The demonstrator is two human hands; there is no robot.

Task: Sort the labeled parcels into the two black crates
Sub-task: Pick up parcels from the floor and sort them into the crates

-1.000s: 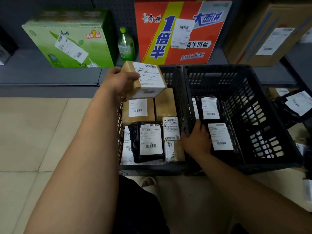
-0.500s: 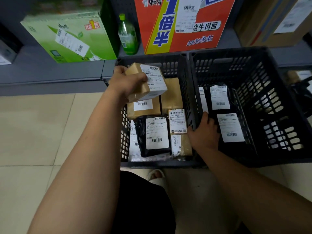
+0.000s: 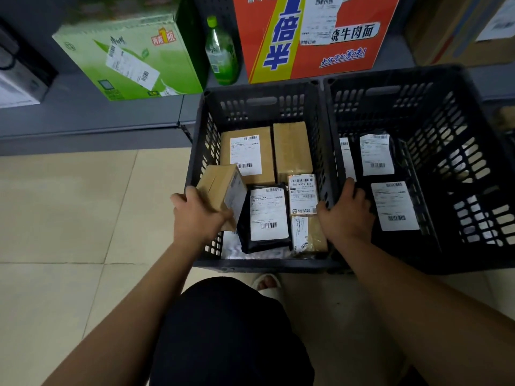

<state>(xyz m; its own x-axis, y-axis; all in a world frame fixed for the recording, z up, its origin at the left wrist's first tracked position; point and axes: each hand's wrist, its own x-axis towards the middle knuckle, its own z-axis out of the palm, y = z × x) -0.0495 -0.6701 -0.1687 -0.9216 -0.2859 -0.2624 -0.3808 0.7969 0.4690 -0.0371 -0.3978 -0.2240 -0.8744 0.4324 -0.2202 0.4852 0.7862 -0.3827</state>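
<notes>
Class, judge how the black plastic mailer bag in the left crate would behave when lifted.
The black plastic mailer bag probably flops when lifted: its edges look wrinkled. Likely light, since it lies fairly flat. Its smooth film may slip.

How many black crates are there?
2. The left crate holds brown and black parcels; the right crate stands close beside it on the floor. Others could be outside the view.

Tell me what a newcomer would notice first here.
Two black crates stand side by side on the floor; the left crate holds brown and black labeled parcels. The left hand grips a small brown box over that crate's left wall, while the right hand grips the rim of the right crate. Behind, a bright red carton sits on the shelf.
</notes>
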